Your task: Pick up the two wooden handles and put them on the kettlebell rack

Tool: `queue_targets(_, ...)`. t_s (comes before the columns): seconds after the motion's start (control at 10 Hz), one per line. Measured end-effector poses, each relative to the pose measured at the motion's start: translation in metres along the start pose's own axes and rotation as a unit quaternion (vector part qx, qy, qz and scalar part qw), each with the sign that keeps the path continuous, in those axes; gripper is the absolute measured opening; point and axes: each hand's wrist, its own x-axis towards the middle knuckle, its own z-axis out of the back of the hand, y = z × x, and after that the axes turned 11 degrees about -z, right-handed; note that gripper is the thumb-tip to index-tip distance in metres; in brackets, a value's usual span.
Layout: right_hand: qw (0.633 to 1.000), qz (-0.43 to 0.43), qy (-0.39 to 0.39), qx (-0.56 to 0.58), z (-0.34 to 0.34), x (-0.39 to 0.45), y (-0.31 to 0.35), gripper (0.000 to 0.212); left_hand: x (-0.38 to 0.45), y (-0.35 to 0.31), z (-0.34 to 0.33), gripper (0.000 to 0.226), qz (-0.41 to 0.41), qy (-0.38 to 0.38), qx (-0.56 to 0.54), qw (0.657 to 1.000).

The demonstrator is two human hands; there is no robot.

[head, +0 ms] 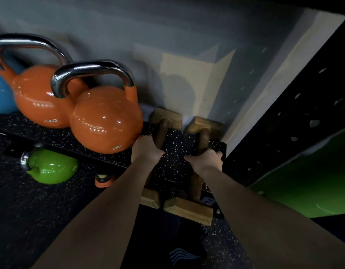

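Note:
Two wooden handles, each a dark round bar between pale block feet, lie side by side across the right end of the kettlebell rack's black speckled top shelf [175, 150]. My left hand [146, 150] is closed around the bar of the left handle [161, 131]. My right hand [206, 160] is closed around the bar of the right handle [203, 136]. Each handle's far foot sits against the grey wall, and its near foot overhangs the shelf's front edge. Whether the handles rest fully on the shelf cannot be told.
An orange 20 kg kettlebell [103, 119] stands just left of my left hand, a second orange one [37, 98] and a blue one [1, 96] farther left. A green kettlebell [51, 167] sits on the lower level. A black perforated upright [295, 121] stands at the right.

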Motion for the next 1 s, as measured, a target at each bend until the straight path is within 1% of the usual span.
queue_targets(0.1,1.000,0.002,-0.017,-0.014,0.003,-0.004,0.003,0.090,-0.004,-0.003,0.002,0.043,0.004,-0.012,-0.002,1.000)
queue_targets(0.3,0.998,0.022,-0.052,-0.015,0.009,-0.018,0.007,0.086,-0.011,-0.004,0.014,0.044,0.001,-0.029,-0.008,1.000)
queue_targets(0.4,0.998,0.029,-0.052,0.006,0.013,-0.028,0.009,0.087,-0.015,-0.006,0.024,0.048,-0.005,-0.036,-0.023,0.999)
queue_targets(0.5,0.998,0.035,-0.051,0.030,0.019,-0.037,0.011,0.088,-0.020,-0.011,0.037,0.056,-0.014,-0.039,-0.049,0.998)
queue_targets(0.6,0.997,0.035,-0.026,0.068,0.027,-0.050,0.012,0.078,-0.029,-0.021,0.056,0.057,-0.017,-0.040,-0.075,0.996)
queue_targets(0.7,0.989,0.042,0.027,0.136,0.040,-0.070,0.014,0.059,-0.044,-0.033,0.078,0.029,-0.043,-0.034,-0.116,0.992)
queue_targets(0.8,0.978,0.031,0.082,0.191,0.063,-0.102,0.022,0.051,-0.066,-0.050,0.111,0.035,-0.057,-0.002,-0.209,0.976)
queue_targets(0.9,0.951,0.056,0.173,0.251,0.096,-0.148,0.029,0.052,-0.098,-0.073,0.157,0.027,-0.069,0.029,-0.298,0.951)
queue_targets(1.0,0.910,0.095,0.275,0.294,0.139,-0.193,0.034,0.050,-0.128,-0.100,0.200,0.047,-0.022,0.051,-0.418,0.907)
